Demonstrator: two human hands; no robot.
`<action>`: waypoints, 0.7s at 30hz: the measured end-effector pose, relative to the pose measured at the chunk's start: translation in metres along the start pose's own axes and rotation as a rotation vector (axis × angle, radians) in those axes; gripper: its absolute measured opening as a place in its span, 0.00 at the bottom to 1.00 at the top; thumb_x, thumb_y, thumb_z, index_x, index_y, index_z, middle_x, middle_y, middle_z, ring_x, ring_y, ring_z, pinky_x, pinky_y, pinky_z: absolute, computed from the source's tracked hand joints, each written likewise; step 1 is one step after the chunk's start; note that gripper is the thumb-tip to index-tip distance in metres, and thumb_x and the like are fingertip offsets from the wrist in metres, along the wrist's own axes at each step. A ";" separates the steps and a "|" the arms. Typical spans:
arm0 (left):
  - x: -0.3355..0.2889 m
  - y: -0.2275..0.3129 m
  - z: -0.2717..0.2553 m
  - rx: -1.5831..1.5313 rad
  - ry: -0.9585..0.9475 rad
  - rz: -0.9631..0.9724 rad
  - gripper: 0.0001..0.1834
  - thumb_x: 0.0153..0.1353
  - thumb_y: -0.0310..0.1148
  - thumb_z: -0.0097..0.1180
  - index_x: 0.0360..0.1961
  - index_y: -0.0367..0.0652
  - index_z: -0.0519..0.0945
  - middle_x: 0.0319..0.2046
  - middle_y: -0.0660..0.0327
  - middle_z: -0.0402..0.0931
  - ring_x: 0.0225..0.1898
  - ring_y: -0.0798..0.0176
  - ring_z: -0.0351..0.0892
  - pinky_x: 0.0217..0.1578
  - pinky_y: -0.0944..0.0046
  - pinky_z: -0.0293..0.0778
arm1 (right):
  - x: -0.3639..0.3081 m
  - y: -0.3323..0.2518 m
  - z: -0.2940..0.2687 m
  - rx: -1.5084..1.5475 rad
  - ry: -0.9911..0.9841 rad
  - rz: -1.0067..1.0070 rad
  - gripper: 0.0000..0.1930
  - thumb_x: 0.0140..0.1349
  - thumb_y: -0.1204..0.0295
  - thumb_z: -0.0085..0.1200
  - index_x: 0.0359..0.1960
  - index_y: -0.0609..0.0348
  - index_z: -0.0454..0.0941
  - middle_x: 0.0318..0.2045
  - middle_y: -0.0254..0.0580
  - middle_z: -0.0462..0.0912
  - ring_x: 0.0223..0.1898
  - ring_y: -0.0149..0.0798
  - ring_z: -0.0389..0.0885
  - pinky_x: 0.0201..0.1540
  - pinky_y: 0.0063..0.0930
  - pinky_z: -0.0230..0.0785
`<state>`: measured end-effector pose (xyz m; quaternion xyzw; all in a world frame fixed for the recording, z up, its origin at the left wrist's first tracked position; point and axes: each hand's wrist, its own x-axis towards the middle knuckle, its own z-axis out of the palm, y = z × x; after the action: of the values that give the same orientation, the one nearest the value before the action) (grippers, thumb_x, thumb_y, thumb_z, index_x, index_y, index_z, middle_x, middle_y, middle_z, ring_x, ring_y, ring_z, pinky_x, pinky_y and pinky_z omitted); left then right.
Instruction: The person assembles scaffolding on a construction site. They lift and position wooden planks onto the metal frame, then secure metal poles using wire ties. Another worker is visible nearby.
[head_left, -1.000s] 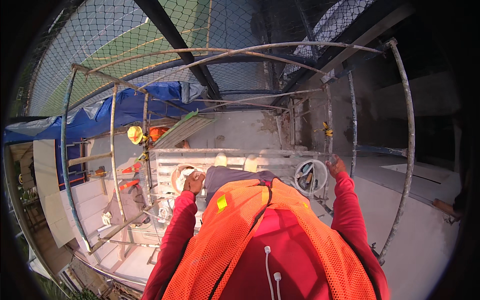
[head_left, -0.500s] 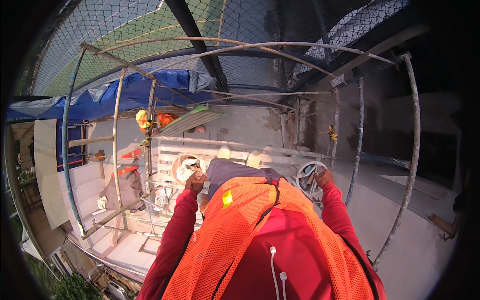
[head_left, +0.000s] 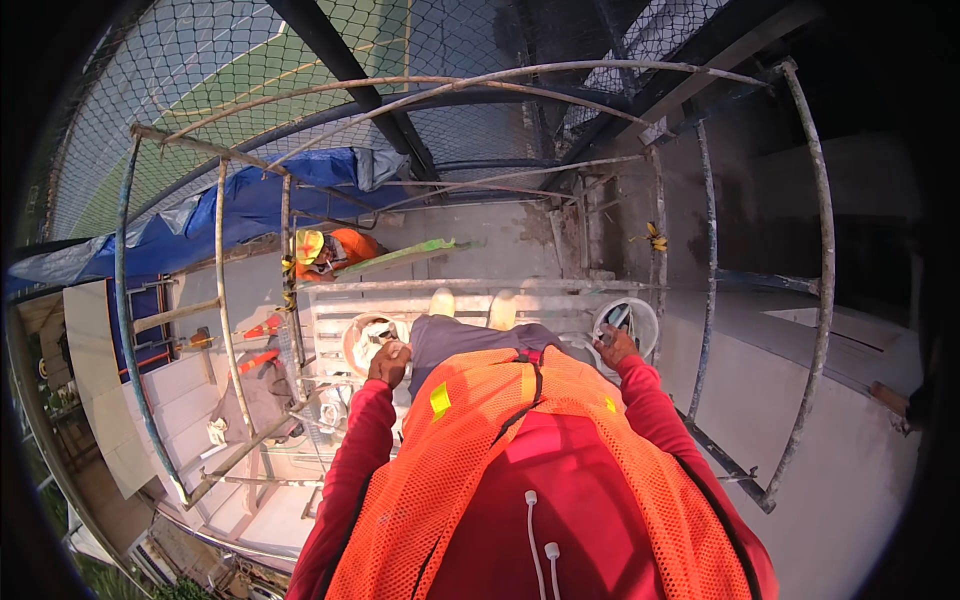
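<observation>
Both hands at bucket height now: R hand (head_left: 614,346) has swung in from the right-hand post, past the far rim, and it's over the near-left part of the white bucket (head_left: 648,325), fingers curled, can't tell if they're gripping anything. L hand (head_left: 388,364) hasn't shifted much, curled narrow by the near-right edge of the pale brown bucket (head_left: 350,345); can't tell if it's holding smth or just resting there. So white bucket's on the R end of the slatted platform (head_left: 560,301), brown one's on the L, and R hand looks to be within reach of the tools (head_left: 619,314) inside, prob. the point of that swing. Co-worker's on the move too: yellow helmet (head_left: 308,246) has shifted R, and the green-edged board (head_left: 400,257) now shows nearly edge-on. Hard bits: R palm's turned away, tool ends are lost inside the bucket, L fingertips unclear vs. the whitish stuff (head_left: 375,333), co-worker's hands n/a, and the far R bg is too dark to read.
</observation>
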<state>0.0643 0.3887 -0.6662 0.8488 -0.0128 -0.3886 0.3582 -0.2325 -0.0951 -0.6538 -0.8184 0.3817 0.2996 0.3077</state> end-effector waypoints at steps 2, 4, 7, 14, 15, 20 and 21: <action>0.004 -0.006 -0.002 0.043 0.013 -0.023 0.18 0.65 0.44 0.62 0.43 0.38 0.84 0.35 0.56 0.85 0.39 0.59 0.83 0.45 0.63 0.76 | -0.004 0.000 0.002 -0.052 0.037 -0.012 0.35 0.67 0.52 0.58 0.65 0.70 0.69 0.54 0.66 0.82 0.58 0.58 0.81 0.62 0.41 0.72; 0.008 -0.011 -0.005 -0.023 -0.040 0.010 0.15 0.65 0.42 0.61 0.43 0.40 0.85 0.36 0.60 0.85 0.38 0.64 0.83 0.43 0.64 0.77 | -0.005 0.002 0.002 -0.025 -0.008 -0.005 0.34 0.68 0.52 0.56 0.66 0.66 0.69 0.55 0.64 0.82 0.59 0.59 0.80 0.63 0.41 0.71; 0.016 -0.014 -0.014 0.025 -0.075 -0.094 0.15 0.67 0.42 0.61 0.42 0.41 0.85 0.35 0.62 0.85 0.37 0.67 0.82 0.42 0.64 0.76 | -0.007 0.003 0.006 0.019 -0.009 0.132 0.34 0.69 0.51 0.55 0.67 0.65 0.68 0.56 0.63 0.82 0.61 0.57 0.79 0.65 0.39 0.70; 0.042 0.008 -0.029 -0.023 -0.165 -0.011 0.15 0.69 0.39 0.60 0.47 0.38 0.83 0.37 0.64 0.85 0.36 0.70 0.80 0.39 0.66 0.75 | -0.018 -0.013 0.015 0.118 -0.035 0.250 0.36 0.66 0.50 0.58 0.70 0.56 0.69 0.60 0.60 0.79 0.63 0.56 0.77 0.68 0.41 0.68; 0.044 0.012 -0.029 -0.074 -0.149 -0.077 0.16 0.69 0.38 0.60 0.51 0.37 0.83 0.37 0.64 0.85 0.35 0.71 0.79 0.37 0.69 0.74 | -0.022 -0.017 0.015 0.121 -0.021 0.256 0.36 0.65 0.50 0.58 0.70 0.57 0.69 0.61 0.60 0.79 0.63 0.56 0.77 0.68 0.41 0.68; 0.058 0.029 -0.035 -0.042 -0.222 0.018 0.13 0.70 0.38 0.60 0.43 0.37 0.82 0.29 0.67 0.80 0.29 0.72 0.74 0.32 0.68 0.71 | -0.039 -0.031 0.022 0.250 0.052 0.233 0.35 0.64 0.50 0.59 0.69 0.57 0.71 0.60 0.62 0.79 0.61 0.59 0.78 0.66 0.44 0.69; 0.063 0.032 -0.038 0.015 -0.227 0.071 0.13 0.70 0.38 0.60 0.42 0.37 0.82 0.28 0.67 0.80 0.29 0.72 0.74 0.32 0.68 0.71 | -0.042 -0.032 0.024 0.276 0.062 0.242 0.35 0.64 0.50 0.59 0.68 0.56 0.71 0.59 0.63 0.79 0.60 0.60 0.78 0.65 0.45 0.69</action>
<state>0.1417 0.3693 -0.6704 0.8010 -0.0862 -0.4692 0.3616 -0.2346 -0.0425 -0.6299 -0.7254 0.5242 0.2538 0.3668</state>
